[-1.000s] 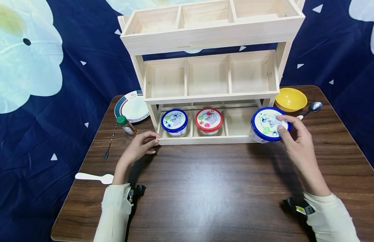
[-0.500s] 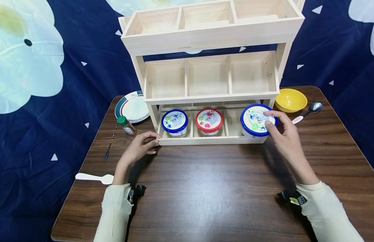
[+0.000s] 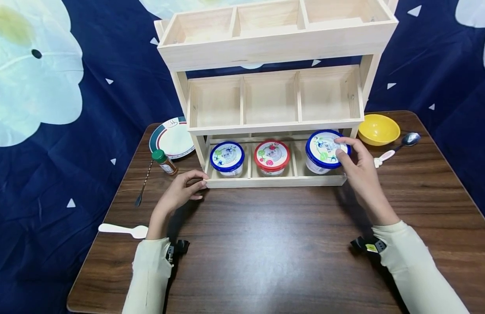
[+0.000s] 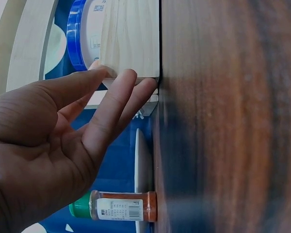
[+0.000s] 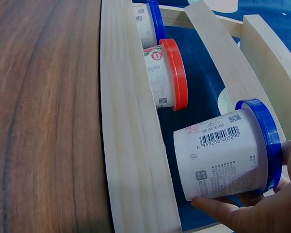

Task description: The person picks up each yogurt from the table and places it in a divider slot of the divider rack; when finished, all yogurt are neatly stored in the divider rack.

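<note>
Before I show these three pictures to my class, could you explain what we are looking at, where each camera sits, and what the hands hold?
No machine here: a person works with bare hands. One camera sits on the head, one on each wrist. On a brown table stands a wooden rack. The right hand grips a blue-lidded tub over the rack's bottom right compartment; the right wrist view shows it tilted. The left hand touches the rack's front left corner. Two more tubs sit inside, blue-lidded and red-lidded. Around it lie a plate, spice jar, yellow bowl and spoons.
</note>
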The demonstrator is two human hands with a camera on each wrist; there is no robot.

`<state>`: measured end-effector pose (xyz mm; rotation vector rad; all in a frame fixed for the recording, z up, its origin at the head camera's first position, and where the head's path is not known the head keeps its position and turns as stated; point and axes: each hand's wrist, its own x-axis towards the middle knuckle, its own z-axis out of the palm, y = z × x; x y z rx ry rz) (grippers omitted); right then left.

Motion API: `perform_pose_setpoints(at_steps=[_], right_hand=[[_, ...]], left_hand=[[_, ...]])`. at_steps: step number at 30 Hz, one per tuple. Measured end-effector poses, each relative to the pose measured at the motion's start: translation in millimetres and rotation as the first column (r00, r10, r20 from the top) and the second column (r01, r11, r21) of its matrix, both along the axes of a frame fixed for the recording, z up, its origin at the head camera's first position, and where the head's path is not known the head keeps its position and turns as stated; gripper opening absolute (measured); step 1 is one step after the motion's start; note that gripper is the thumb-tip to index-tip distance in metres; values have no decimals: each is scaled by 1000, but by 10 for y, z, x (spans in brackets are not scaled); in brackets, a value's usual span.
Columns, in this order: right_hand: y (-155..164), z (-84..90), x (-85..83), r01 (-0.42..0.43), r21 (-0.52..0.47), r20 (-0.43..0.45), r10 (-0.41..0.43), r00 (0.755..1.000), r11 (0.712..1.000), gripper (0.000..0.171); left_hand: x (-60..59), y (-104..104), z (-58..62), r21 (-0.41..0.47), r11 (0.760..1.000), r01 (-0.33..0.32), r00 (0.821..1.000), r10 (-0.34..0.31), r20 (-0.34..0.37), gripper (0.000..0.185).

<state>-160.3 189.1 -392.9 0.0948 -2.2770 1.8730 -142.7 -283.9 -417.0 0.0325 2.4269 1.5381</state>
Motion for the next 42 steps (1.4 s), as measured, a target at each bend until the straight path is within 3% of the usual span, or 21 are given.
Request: perform_pose_setpoints(at_steps=[13,30,36,42], right_hand=[[-110,-122,-154,-21,-23,43,22,999,1000,36],[-149,-186,-148,-31,76,36,29,999,997,37],[-155,-210,-163,3,206,-17,1,1000,978,33],[-128,-188,-129,29,185,-55,-19,998,982,33]], left_hand=[[19,-4,7,5,1000,1,1000,-1,6,21],[8,2,-15,5,1000,6,1000,-6,2,21],[8,1,-7,-2,1000,4,1000,-4,6,22],[1,-1,-13,6,1000,2,1000,-2,0,21]])
